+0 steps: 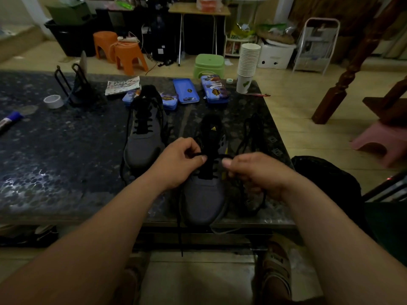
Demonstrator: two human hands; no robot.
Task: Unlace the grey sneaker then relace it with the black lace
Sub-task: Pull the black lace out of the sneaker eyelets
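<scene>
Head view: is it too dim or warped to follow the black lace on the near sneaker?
Head view: dim; the black lace blends into the dark tongue of the grey sneaker; head view: glare on the table at left; head view: wide-angle stretch at the edges, yet left hand and right hand read sharply, both pinching the lace.

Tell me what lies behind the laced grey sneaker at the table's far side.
A flat blue pencil case lies behind the laced grey sneaker; the sneaker's heel covers its middle, so only its two ends show.
</scene>
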